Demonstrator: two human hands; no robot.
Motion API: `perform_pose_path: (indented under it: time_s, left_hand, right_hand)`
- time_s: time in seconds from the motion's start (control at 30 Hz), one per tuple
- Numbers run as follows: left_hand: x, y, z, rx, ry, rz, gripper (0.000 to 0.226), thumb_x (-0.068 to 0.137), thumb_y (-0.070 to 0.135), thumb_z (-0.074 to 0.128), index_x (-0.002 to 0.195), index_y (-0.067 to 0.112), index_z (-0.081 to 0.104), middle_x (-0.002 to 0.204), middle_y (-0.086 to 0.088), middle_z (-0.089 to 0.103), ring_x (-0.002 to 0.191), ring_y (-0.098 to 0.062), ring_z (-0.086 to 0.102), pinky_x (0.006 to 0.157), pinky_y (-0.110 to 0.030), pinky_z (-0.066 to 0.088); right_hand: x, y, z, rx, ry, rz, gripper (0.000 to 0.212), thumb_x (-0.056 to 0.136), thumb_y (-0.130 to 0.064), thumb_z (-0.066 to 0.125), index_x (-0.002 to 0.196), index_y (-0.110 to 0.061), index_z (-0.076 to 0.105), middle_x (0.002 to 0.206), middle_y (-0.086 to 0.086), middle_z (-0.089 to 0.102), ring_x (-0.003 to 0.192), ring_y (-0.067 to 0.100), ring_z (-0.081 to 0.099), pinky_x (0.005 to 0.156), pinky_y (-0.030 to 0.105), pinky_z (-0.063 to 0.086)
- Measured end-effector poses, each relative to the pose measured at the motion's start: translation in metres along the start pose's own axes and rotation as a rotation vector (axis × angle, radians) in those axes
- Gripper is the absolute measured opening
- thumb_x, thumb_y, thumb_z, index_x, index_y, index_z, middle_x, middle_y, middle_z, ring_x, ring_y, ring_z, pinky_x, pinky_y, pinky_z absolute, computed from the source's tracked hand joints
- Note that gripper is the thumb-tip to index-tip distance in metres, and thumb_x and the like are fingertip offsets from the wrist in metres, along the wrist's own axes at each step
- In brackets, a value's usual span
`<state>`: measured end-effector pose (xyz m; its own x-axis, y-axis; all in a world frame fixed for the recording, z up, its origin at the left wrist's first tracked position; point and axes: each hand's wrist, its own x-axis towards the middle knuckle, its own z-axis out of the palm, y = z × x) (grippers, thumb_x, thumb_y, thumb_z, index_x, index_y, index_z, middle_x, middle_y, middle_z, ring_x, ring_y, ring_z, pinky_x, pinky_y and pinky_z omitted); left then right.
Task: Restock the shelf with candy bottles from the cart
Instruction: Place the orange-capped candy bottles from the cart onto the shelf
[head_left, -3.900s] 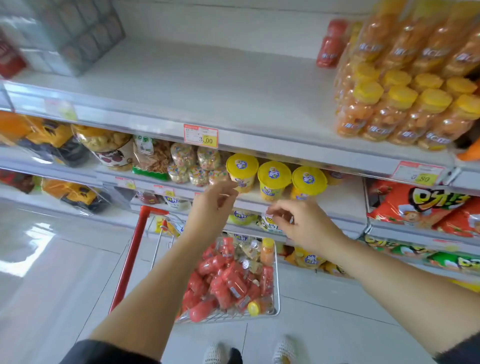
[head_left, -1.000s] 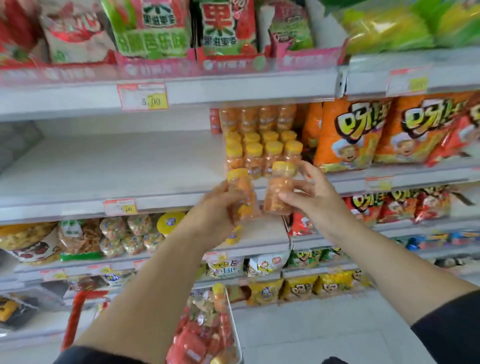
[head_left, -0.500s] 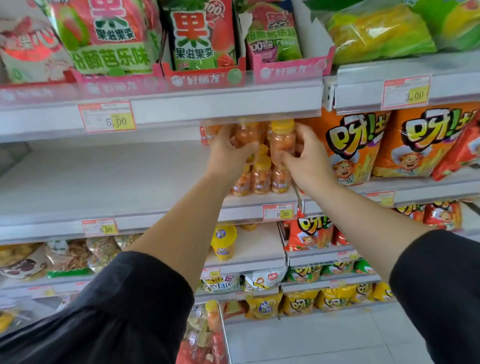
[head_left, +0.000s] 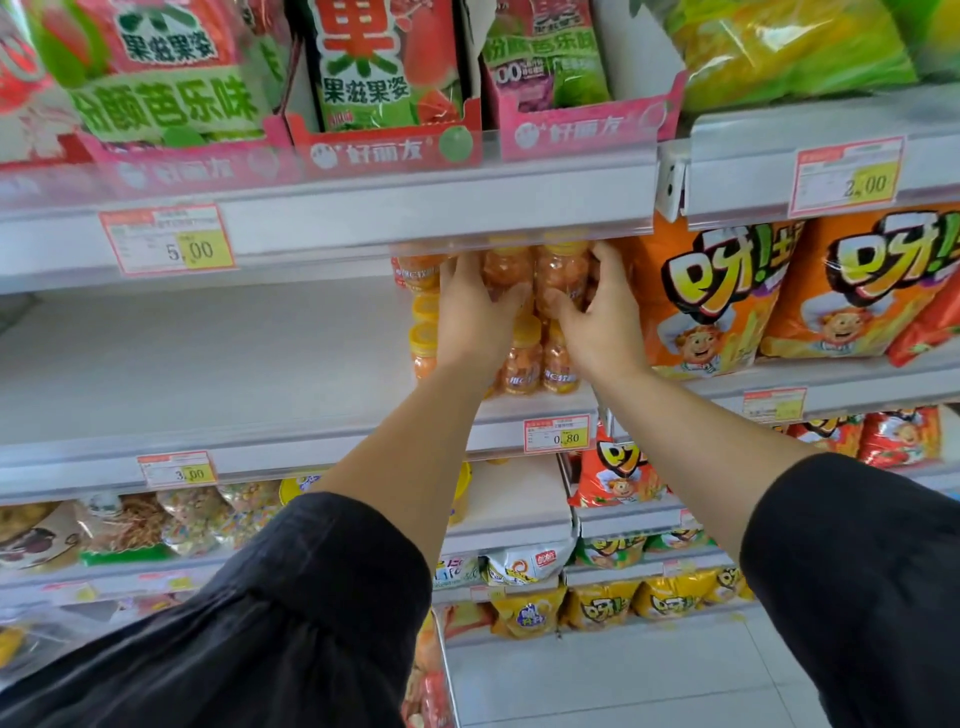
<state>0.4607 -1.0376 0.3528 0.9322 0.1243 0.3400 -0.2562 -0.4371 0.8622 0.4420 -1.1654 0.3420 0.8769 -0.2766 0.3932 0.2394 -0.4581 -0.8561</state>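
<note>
While upright, candy bottles (head_left: 558, 273) within hands (head_left: 475, 317) (head_left: 602, 322)

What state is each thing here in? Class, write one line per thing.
left hand: grips left candy bottle.
right hand: grips right candy bottle.
left candy bottle: upright, above shelved bottles.
right candy bottle: upright, beside the left one.
shelved bottles: standing, lids on.
shelf: left part bare.

You are facing clear glossy plastic candy bottles (head_left: 560, 364) with yellow lids (head_left: 424, 334), sitting on a smooth matt white shelf (head_left: 208, 358) beside shiny orange snack bags (head_left: 717, 291).
</note>
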Motion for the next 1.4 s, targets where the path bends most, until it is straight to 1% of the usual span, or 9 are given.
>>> perform_pose_path:
  time_s: [0.13,0.2,0.3,0.4,0.5,0.73,0.93,1.1,1.4]
  left_hand:
    - [-0.005,0.002,0.001,0.079,0.054,0.005,0.056,0.084,0.021,0.071,0.135,0.017,0.048,0.126,-0.004,0.051,0.101,-0.018,0.057,0.083,-0.022,0.042]
    - [-0.009,-0.002,0.0,0.154,0.069,0.025,0.062,0.082,0.025,0.073,0.138,0.018,0.045,0.128,-0.004,0.052,0.1,-0.021,0.056,0.08,-0.026,0.043]
    - [-0.014,-0.008,0.0,0.301,0.056,-0.001,0.073,0.084,0.038,0.07,0.146,0.021,0.035,0.139,-0.002,0.048,0.12,-0.025,0.052,0.099,-0.044,0.043]
    - [-0.02,-0.009,0.003,0.407,0.065,-0.035,0.077,0.088,0.044,0.065,0.152,0.022,0.027,0.145,0.001,0.046,0.128,-0.024,0.048,0.108,-0.043,0.028]
    - [-0.022,-0.009,0.006,0.488,0.122,-0.048,0.072,0.087,0.051,0.061,0.147,0.023,0.034,0.137,0.001,0.054,0.123,-0.022,0.053,0.107,-0.041,0.028]
    - [-0.011,-0.008,0.014,0.48,0.225,-0.032,0.05,0.082,0.053,0.061,0.12,0.022,0.052,0.116,0.005,0.063,0.102,-0.021,0.061,0.09,-0.036,0.028]
    - [-0.006,-0.009,0.024,0.507,0.236,-0.026,0.054,0.081,0.048,0.065,0.123,0.02,0.049,0.122,0.003,0.061,0.105,-0.023,0.061,0.089,-0.037,0.029]
    - [-0.001,-0.013,0.025,0.526,0.222,-0.06,0.055,0.08,0.049,0.065,0.123,0.019,0.049,0.123,0.004,0.058,0.106,-0.023,0.059,0.09,-0.038,0.03]
    - [0.0,-0.012,0.026,0.541,0.205,-0.013,0.068,0.08,0.049,0.068,0.137,0.023,0.041,0.132,0.005,0.055,0.106,-0.021,0.06,0.086,-0.036,0.028]
  right_hand:
    - [0.0,0.004,0.002,0.003,0.003,0.004,0.062,0.088,-0.017,0.07,0.144,-0.019,0.042,0.138,-0.001,0.056,0.128,0.018,0.051,0.108,0.041,0.042]
    - [0.001,0.006,0.003,-0.006,0.002,0.006,0.062,0.089,-0.019,0.07,0.144,-0.019,0.042,0.139,-0.001,0.055,0.13,0.017,0.05,0.11,0.038,0.041]
    - [0.002,0.006,0.004,-0.036,-0.001,0.005,0.06,0.091,-0.021,0.069,0.145,-0.018,0.043,0.141,0.0,0.054,0.131,0.017,0.048,0.11,0.034,0.039]
    - [0.003,0.007,0.007,-0.069,-0.007,-0.001,0.059,0.092,-0.023,0.068,0.145,-0.015,0.043,0.142,0.002,0.052,0.133,0.019,0.047,0.111,0.032,0.038]
    - [0.003,0.008,0.009,-0.074,0.005,-0.002,0.059,0.092,-0.026,0.068,0.145,-0.015,0.044,0.141,0.002,0.053,0.132,0.019,0.048,0.111,0.034,0.039]
    - [0.011,0.011,0.005,-0.007,0.064,0.004,0.055,0.089,-0.022,0.07,0.139,-0.015,0.048,0.132,0.001,0.059,0.123,0.019,0.054,0.105,0.038,0.045]
    - [0.017,0.013,0.01,0.007,0.022,0.023,0.056,0.089,-0.021,0.072,0.139,-0.017,0.047,0.135,0.001,0.056,0.126,0.02,0.052,0.107,0.041,0.044]
    - [0.017,0.016,0.011,0.004,0.016,0.033,0.057,0.09,-0.021,0.07,0.142,-0.016,0.046,0.137,0.001,0.054,0.129,0.018,0.049,0.108,0.032,0.039]
    - [0.018,0.018,0.011,0.029,0.036,0.049,0.056,0.09,-0.021,0.07,0.141,-0.019,0.047,0.138,-0.002,0.056,0.129,0.018,0.049,0.108,0.033,0.04]
